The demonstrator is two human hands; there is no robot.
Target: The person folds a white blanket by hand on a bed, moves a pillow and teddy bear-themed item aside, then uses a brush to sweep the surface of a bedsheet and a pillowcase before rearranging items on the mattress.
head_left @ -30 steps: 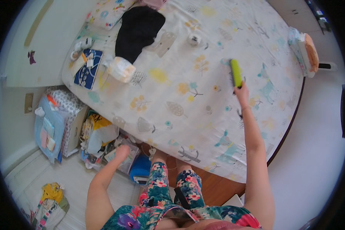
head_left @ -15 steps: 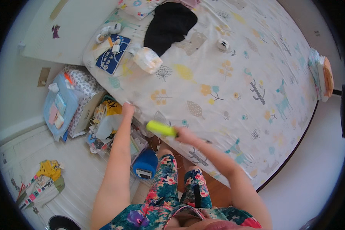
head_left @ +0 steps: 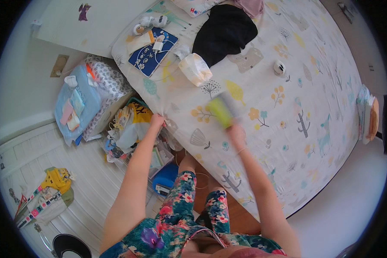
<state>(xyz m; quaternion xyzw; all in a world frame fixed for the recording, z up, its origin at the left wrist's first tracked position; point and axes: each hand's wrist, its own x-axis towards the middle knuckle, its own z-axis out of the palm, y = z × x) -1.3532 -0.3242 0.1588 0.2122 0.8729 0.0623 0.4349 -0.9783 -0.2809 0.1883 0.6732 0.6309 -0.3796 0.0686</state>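
On a bed, a pale fitted sheet [head_left: 253,146] printed with animals and plants is spread out. My left hand [head_left: 157,120] is closed on the sheet's near left edge, and creases run out from its fingers. My right hand [head_left: 236,133] grips a lime-green brush [head_left: 221,111] with a grey side, blurred by motion, over the sheet's near middle part. I cannot tell whether the brush touches the cloth. Beyond it lie a white folded diaper [head_left: 195,69] and a black cloth [head_left: 225,34].
Near the bed's far left corner are a dark blue book [head_left: 152,53] and a white cable. A small white round object [head_left: 279,68] rests farther right. Folded cloths [head_left: 367,114] stand at the right edge. Left of the bed are a light blue container [head_left: 75,105], bags [head_left: 127,129] and a blue bin [head_left: 165,178].
My right hand and the brush have moved away from me and to the right over the sheet. My left hand keeps its hold on the sheet's edge. The view has shifted somewhat.
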